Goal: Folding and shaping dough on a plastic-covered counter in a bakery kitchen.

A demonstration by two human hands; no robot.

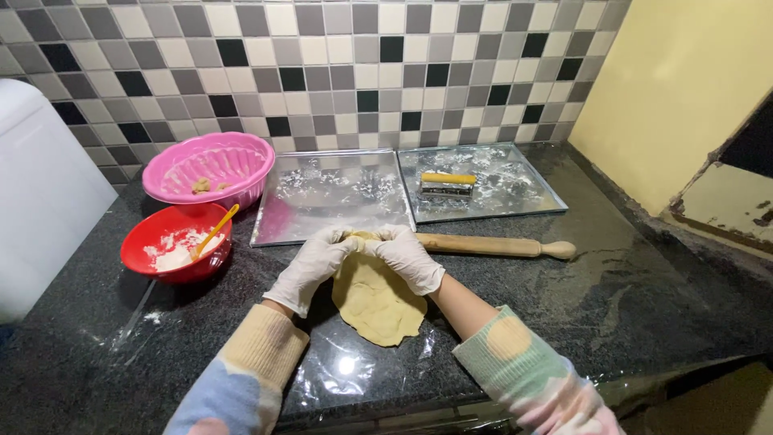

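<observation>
A flat, rolled-out sheet of yellowish dough (377,302) lies on clear plastic film (346,366) on the dark counter. My left hand (310,270) in a white glove pinches the far edge of the dough from the left. My right hand (407,256), also gloved, pinches the same far edge from the right. The two hands touch each other at the fingertips, and the far edge of the dough is lifted or folded between them. Just behind my right hand lies a wooden rolling pin (495,246).
Two metal trays (330,211) (527,189) dusted with flour stand at the back; the right one holds a small metal cutter (448,185). A pink ribbed bowl (211,169) and a red bowl (179,243) with flour and a yellow spoon stand at left. A white appliance (44,201) is far left.
</observation>
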